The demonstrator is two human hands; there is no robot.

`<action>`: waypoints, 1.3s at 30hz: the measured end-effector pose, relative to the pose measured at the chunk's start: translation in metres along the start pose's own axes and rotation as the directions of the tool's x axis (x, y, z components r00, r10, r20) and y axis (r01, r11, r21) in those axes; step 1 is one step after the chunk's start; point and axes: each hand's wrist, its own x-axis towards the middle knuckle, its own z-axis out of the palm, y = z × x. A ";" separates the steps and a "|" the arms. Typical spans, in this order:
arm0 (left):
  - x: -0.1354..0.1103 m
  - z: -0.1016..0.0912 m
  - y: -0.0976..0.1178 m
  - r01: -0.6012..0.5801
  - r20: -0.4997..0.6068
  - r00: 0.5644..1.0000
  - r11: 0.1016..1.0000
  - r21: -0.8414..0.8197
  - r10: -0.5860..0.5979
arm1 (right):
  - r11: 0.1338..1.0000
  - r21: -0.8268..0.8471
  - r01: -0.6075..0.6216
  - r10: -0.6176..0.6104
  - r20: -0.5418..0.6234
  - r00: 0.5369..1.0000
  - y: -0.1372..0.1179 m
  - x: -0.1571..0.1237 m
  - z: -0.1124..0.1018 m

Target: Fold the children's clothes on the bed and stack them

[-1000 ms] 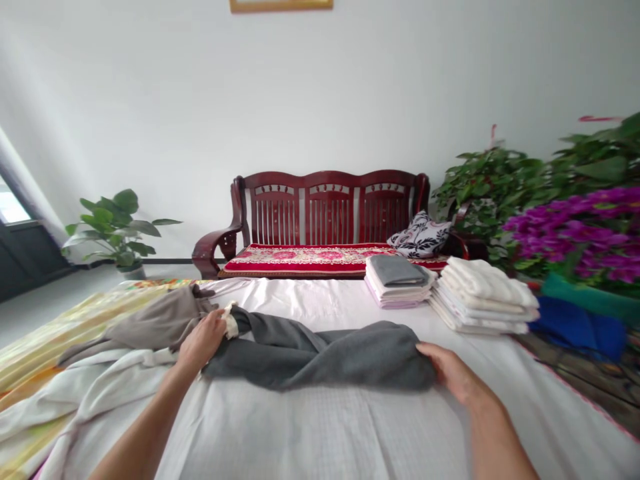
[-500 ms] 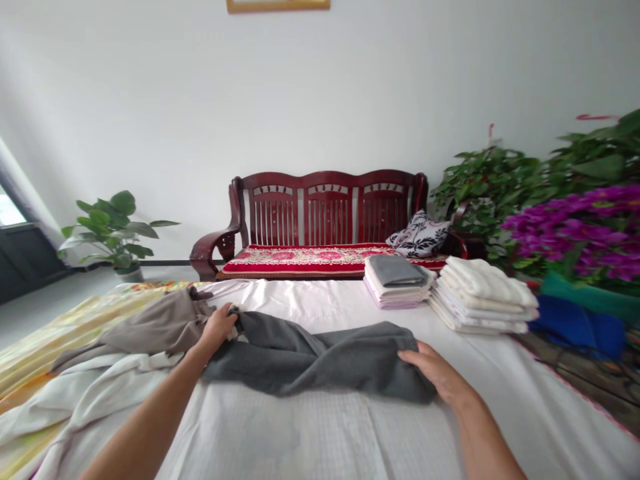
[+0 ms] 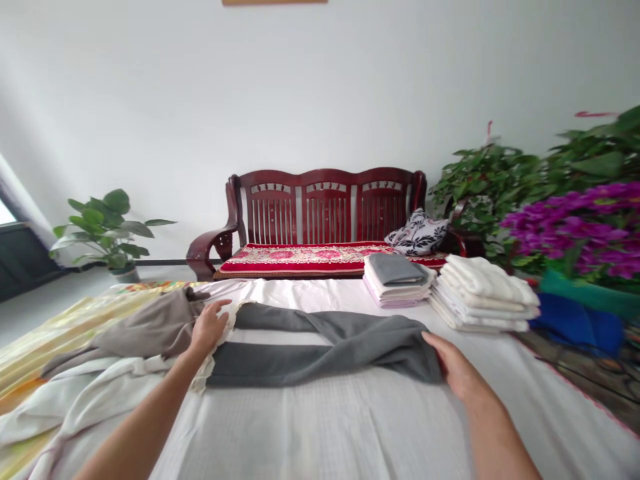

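Note:
A pair of grey trousers (image 3: 305, 363) lies stretched sideways across the white sheet, its two legs apart at the left and a twisted, bunched part at the right. Cream lace trim (image 3: 200, 377) edges the leg ends. My left hand (image 3: 211, 327) rests by the lace at the upper leg end, fingers extended and apart. At the other end, my right hand (image 3: 450, 363) grips the bunched grey fabric, with its fingers partly hidden behind the cloth. Beside my left hand lie a crumpled taupe garment (image 3: 150, 327) and a pale grey-white garment (image 3: 100, 393).
Folded clothes with a grey piece on top (image 3: 395, 270) and a pile of folded white clothes (image 3: 483, 293) sit at the right back of the white sheet (image 3: 300, 433). Beyond stands a red wooden bench (image 3: 327, 200) with a patterned cushion (image 3: 420, 233). Purple flowers (image 3: 585, 227) are at right.
The trouser legs have spread apart and flattened, exposing the lace hems. My left hand has loosened and shifted slightly left. My right hand has moved a little right with the fabric.

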 end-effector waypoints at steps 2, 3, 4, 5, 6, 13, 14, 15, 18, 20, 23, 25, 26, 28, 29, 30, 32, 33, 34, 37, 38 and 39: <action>0.005 0.008 0.011 -0.118 0.066 0.991 0.990 0.079 0.113 | 1.000 0.010 -0.028 0.028 0.002 1.000 0.000 -0.003 0.005; 0.007 0.012 0.017 -0.195 0.108 0.977 0.974 0.120 0.182 | 0.999 0.003 -0.037 0.037 0.005 0.999 0.000 -0.004 0.007; 0.009 0.016 0.023 -0.276 0.154 0.955 0.946 0.168 0.252 | 0.999 -0.006 -0.048 0.048 0.012 0.999 0.000 -0.005 0.009; 0.010 0.019 0.030 -0.355 0.198 0.928 0.911 0.212 0.315 | 0.998 -0.012 -0.063 0.063 0.019 0.998 0.000 -0.006 0.010; 0.010 0.022 0.036 -0.422 0.237 0.899 0.872 0.247 0.368 | 0.997 -0.014 -0.081 0.081 0.025 0.996 0.000 -0.007 0.010; 0.008 0.032 0.062 -0.628 0.494 0.761 0.669 0.398 0.421 | 0.987 0.006 -0.159 0.159 0.063 0.985 0.000 -0.008 0.004; 0.009 0.031 0.065 -0.635 0.507 0.755 0.660 0.402 0.416 | 0.988 0.002 -0.155 0.154 0.070 0.986 0.001 -0.008 0.003; 0.009 0.029 0.067 -0.642 0.514 0.748 0.651 0.404 0.419 | 0.989 -0.004 -0.146 0.145 0.077 0.986 0.002 -0.007 0.003; 0.011 0.023 0.073 -0.652 0.479 0.750 0.634 0.417 0.457 | 0.997 -0.017 -0.080 0.080 0.069 0.994 0.004 -0.005 0.002; 0.010 0.019 0.073 -0.550 0.294 0.835 0.681 0.483 0.466 | 0.999 -0.017 0.029 -0.029 0.027 0.999 0.004 -0.003 0.002; 0.005 0.017 0.067 -0.357 -0.002 0.901 0.747 0.561 0.433 | 0.983 -0.033 0.179 -0.180 -0.061 0.982 0.005 0.000 0.002; 0.000 0.017 0.059 -0.382 0.064 0.904 0.730 0.567 0.423 | 0.986 -0.071 0.153 -0.159 -0.088 0.983 0.006 0.003 0.001; -0.003 0.017 0.055 -0.410 0.135 0.903 0.726 0.553 0.407 | 0.989 -0.098 0.114 -0.123 -0.100 0.987 0.006 0.004 0.001; -0.008 0.015 0.048 -0.401 0.214 0.916 0.777 0.486 0.339 | 0.986 -0.159 0.048 -0.070 -0.139 0.988 0.006 0.005 -0.001; -0.011 0.013 0.045 -0.374 0.221 0.926 0.823 0.428 0.306 | 0.981 -0.188 0.036 -0.068 -0.163 0.984 0.005 0.005 -0.002; -0.015 0.009 0.043 -0.348 0.223 0.933 0.869 0.351 0.284 | 0.976 -0.216 0.037 -0.078 -0.184 0.980 0.004 0.004 -0.002; -0.023 -0.001 0.042 -0.332 0.258 0.923 0.928 0.169 0.284 | 0.967 -0.249 0.046 -0.096 -0.195 0.976 0.000 0.001 -0.002; -0.030 -0.008 0.042 -0.341 0.300 0.905 0.936 0.087 0.302 | 0.968 -0.248 0.048 -0.095 -0.179 0.979 -0.002 -0.001 -0.001; -0.037 -0.016 0.042 -0.363 0.357 0.874 0.931 0.026 0.331 | 0.971 -0.233 0.052 -0.090 -0.153 0.984 -0.004 -0.004 -0.001; -0.063 -0.038 0.039 -0.498 0.543 0.719 0.867 -0.032 0.433 | 0.985 -0.166 0.052 -0.066 -0.078 0.995 -0.007 -0.010 -0.002; -0.072 -0.043 0.036 -0.549 0.574 0.682 0.836 -0.008 0.453 | 0.987 -0.154 0.050 -0.061 -0.068 0.996 -0.007 -0.011 -0.002; -0.080 -0.047 0.033 -0.588 0.586 0.666 0.808 0.032 0.462 | 0.987 -0.152 0.048 -0.060 -0.069 0.996 -0.006 -0.012 -0.002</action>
